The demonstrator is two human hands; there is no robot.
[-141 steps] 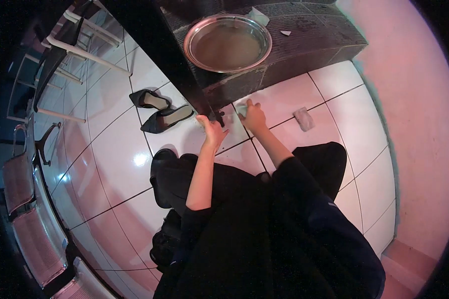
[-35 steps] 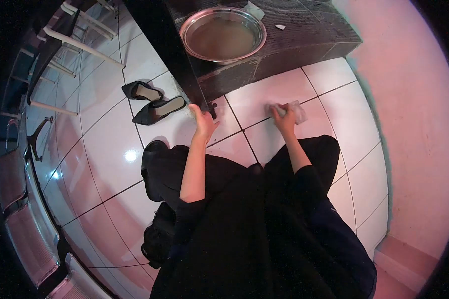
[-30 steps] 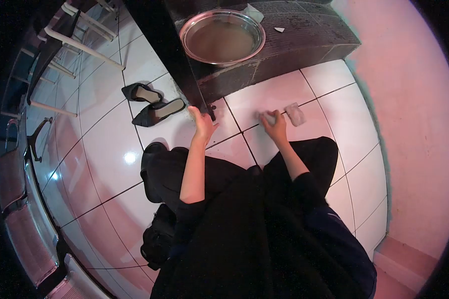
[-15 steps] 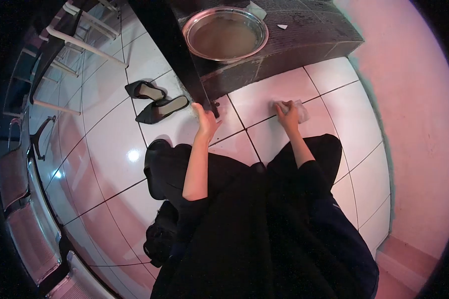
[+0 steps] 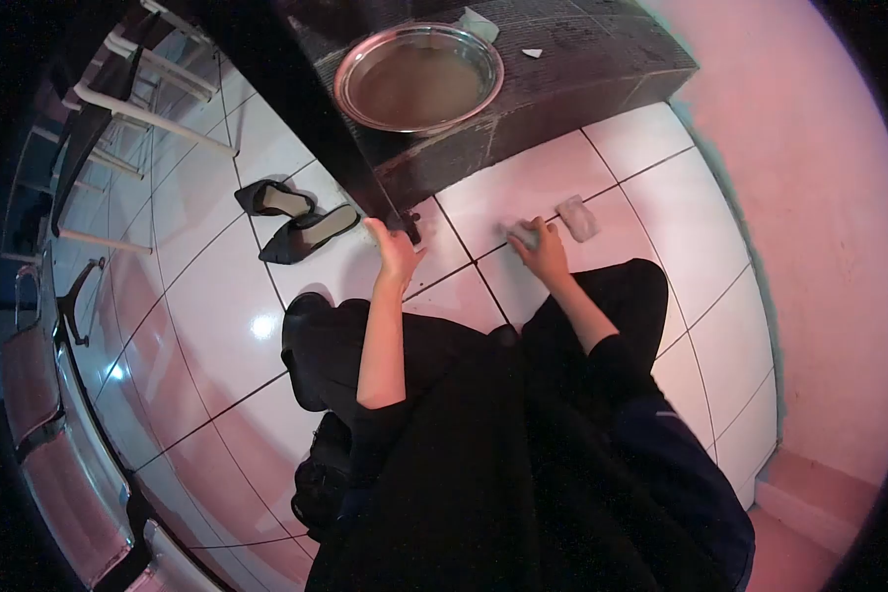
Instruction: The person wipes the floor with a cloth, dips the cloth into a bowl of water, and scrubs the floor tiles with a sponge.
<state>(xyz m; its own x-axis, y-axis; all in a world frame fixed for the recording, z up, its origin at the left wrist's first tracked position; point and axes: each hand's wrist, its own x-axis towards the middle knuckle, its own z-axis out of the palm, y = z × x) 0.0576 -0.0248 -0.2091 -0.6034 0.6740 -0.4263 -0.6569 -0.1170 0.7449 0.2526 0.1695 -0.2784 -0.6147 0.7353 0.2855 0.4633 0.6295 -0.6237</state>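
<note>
My right hand (image 5: 545,253) is low over the white tiled floor, its fingers closed round a small greyish piece (image 5: 523,235) that looks like a sponge or cloth. Just beyond it to the right, a crumpled pale cloth (image 5: 577,218) lies on the tiles. My left hand (image 5: 395,254) is held beside the foot of a dark post (image 5: 360,183), thumb and fingers apart, with nothing in it. On the dark tiled step, a round metal basin (image 5: 419,77) holds murky brownish water.
Two black pointed shoes (image 5: 308,234) lie left of the post. A row of metal seats (image 5: 69,464) runs along the left, with white-legged chairs (image 5: 153,123) above. A pink wall (image 5: 809,247) rises at the right. White scraps (image 5: 532,53) lie by the basin.
My right hand has moved left, off the crumpled cloth, with the small piece still in its fingers. My left hand has stayed open by the post. The view has shifted slightly.
</note>
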